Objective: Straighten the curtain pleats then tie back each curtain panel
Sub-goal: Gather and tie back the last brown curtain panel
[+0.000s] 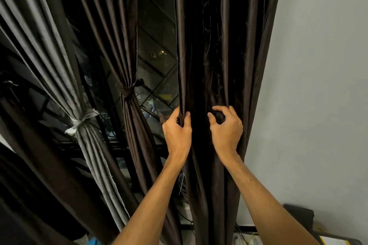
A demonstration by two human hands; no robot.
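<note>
A dark brown curtain panel point(225, 45) hangs loose in long pleats next to the pale wall. My left hand point(176, 131) pinches the panel's left edge fold between thumb and fingers. My right hand point(226, 127) grips a pleat a little to the right, fingers curled into the cloth. Left of them, another dark brown panel point(119, 36) is gathered and bound by a knotted brown tie point(127, 90). Further left, a grey curtain point(45, 49) is bound by a pale tie point(81, 119).
A dark window with a diamond metal grille point(157, 65) shows between the panels. The pale wall point(318, 85) is on the right. A black box point(298, 215) and loose cables point(182, 183) lie low near the floor.
</note>
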